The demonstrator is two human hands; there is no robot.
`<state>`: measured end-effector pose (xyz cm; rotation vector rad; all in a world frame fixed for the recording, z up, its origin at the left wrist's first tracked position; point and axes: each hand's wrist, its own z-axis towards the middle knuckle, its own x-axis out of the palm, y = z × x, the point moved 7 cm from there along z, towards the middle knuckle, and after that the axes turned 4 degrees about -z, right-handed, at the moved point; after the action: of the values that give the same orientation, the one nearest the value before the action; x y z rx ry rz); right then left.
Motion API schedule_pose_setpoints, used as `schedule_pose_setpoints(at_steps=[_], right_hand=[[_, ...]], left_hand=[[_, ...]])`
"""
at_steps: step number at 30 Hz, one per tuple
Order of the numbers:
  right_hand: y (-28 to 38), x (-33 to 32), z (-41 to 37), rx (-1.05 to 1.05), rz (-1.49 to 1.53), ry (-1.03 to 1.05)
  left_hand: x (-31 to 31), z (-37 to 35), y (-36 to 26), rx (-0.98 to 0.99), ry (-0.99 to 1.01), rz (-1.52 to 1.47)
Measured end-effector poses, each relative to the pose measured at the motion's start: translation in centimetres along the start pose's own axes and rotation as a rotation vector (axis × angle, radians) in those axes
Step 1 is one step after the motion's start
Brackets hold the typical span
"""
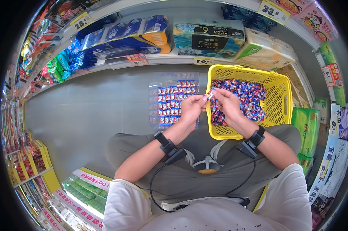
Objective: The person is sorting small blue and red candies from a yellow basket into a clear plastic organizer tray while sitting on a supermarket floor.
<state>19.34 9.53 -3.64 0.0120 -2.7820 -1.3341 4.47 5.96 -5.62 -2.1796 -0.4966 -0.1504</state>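
A small wrapped candy (209,94) in a red, white and blue wrapper is pinched between the fingertips of both my hands, above the near-left rim of the basket. My left hand (192,111) is closed on its left end, over the right part of a clear plastic tray (168,79). Several rows of matching candies (170,105) lie in that tray on the floor. Closed on the candy's right end, my right hand (228,106) hangs over the yellow plastic basket (276,94). Many loose candies (247,94) fill the bottom of the basket.
Shelves with tissue packs (214,40) and blue-orange paper packs (129,36) curve behind the tray and basket. Green packs (305,129) stand at the right. A low display (85,190) sits at the lower left. My crossed legs (143,152) border the basket and tray.
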Motion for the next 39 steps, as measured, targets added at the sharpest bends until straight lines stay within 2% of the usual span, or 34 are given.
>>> schedule_pose_setpoints(at_steps=[3,6,7,9,10,11,14,17,20,23,25,27,31,35,39], right_hand=[[-0.7,0.1,0.1,0.063,0.076,0.017],[-1.4,0.0,-0.2,0.169,0.191,0.023],[-1.6,0.0,-0.2,0.215,0.222,0.022],[-2.0,0.2,-0.3,0.236,0.226,0.036],[-2.2,0.5,-0.2,0.255,0.223,0.051],[-2.2,0.6,-0.2,0.256,0.227,0.056],[-2.4,1.0,-0.4,0.272,0.222,0.102],[-2.7,0.7,-0.7,0.317,0.243,0.121],[-3.0,0.4,-0.9,0.342,0.264,0.113],[-3.2,0.1,-1.1,0.357,0.276,0.096],[-3.3,-0.1,-1.0,0.368,0.278,0.084],[-3.6,-0.2,-0.9,0.377,0.297,0.100],[-3.6,-0.2,-1.1,0.400,0.304,0.090],[-3.5,0.0,-1.2,0.395,0.301,0.125],[-3.7,0.0,-1.3,0.424,0.342,0.118]], left_hand=[[-0.6,0.1,0.3,-0.025,-0.053,-0.058],[-4.2,1.8,2.2,-0.137,-0.408,-0.314],[-5.0,2.9,2.4,-0.133,-0.409,-0.312],[-8.4,5.1,3.6,-0.097,-0.598,-0.278],[-9.9,6.5,4.2,-0.077,-0.622,-0.303],[-10.4,5.9,3.1,-0.121,-0.713,-0.319],[-14.6,10.8,6.1,-0.113,-0.770,-0.398],[-16.8,14.1,8.0,-0.065,-0.792,-0.322],[-18.8,17.0,10.5,-0.068,-0.919,-0.257],[-15.9,14.8,7.1,-0.056,-0.923,-0.165],[-18.3,18.1,9.8,-0.040,-0.864,-0.093],[-20.1,21.8,12.0,-0.055,-0.737,0.440],[-20.6,24.0,13.2,0.075,-0.715,0.690],[-20.8,24.6,13.3,-0.041,-0.794,0.787],[-21.7,24.4,13.8,-0.035,-0.781,0.722]])
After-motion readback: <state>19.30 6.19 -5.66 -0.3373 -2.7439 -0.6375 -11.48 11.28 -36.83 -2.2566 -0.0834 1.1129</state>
